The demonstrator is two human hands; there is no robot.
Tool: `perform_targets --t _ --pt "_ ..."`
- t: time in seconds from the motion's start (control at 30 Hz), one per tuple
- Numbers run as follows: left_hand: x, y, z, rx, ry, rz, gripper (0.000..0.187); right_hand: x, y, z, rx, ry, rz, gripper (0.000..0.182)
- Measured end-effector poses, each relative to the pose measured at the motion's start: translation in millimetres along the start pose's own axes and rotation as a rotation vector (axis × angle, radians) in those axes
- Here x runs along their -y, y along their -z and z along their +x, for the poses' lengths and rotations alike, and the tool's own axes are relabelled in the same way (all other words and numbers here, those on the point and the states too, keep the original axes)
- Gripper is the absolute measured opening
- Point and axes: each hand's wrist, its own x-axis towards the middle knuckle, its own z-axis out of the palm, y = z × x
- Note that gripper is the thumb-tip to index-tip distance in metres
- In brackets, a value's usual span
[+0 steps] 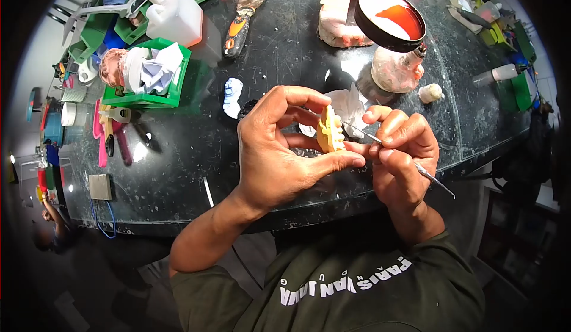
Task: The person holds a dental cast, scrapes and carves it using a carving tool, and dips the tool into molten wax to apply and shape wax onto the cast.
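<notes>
Between the thumb and fingers of my left hand [279, 147] is a yellow dental cast [328, 131], held on edge with its row of pale teeth facing right. My right hand [407, 147] pinches a thin double-ended metal dental carver [429, 176] like a pen. One slim end of the carver reaches the toothed side of the cast; whether it touches is too small to tell. The other end, slightly hooked, sticks out below the right hand. Behind the cast lies a crumpled white tissue [348, 107] on the black table.
A black-rimmed dish of red wax [395, 19] stands above a stained round burner [397, 70]. Further left are a scraper [241, 22], a pale blue molded piece [232, 97], a green tray [148, 99] and a plastic jug [173, 18]. The black table's [190, 171] front edge runs below my hands.
</notes>
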Motion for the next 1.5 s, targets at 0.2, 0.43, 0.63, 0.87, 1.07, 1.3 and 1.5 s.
perform_targets --t 0.2,0.43,0.63,0.87,1.07,1.3,1.5 --pt "-1.8 2.8 0.0 0.044 -0.04 0.055 0.064 -0.1 -2.8 -0.1 -0.021 0.001 -0.001 0.009" --pt "0.0 3.6 0.3 0.039 -0.05 0.033 0.066 -2.5 -2.3 -2.2 -0.018 0.039 -0.074 0.008" --pt "-6.3 1.4 0.3 0.017 0.067 -0.05 0.065 4.3 4.5 2.1 -0.001 0.217 -0.319 0.011" --pt "-9.9 4.8 3.7 0.086 0.262 -0.223 0.06 49.1 25.8 35.0 -0.359 0.337 -0.797 0.009" --pt "-3.6 9.1 5.0 0.161 0.331 -0.398 0.053 51.2 40.5 44.8 -0.417 0.281 -0.738 0.01" --pt "-5.5 8.7 5.1 0.173 0.374 -0.477 0.052 36.0 38.0 31.9 -0.178 0.45 -0.675 0.016" --pt "-3.3 10.5 3.8 0.174 0.297 -0.351 0.047 27.0 19.0 22.9 0.158 0.335 -0.599 0.02"
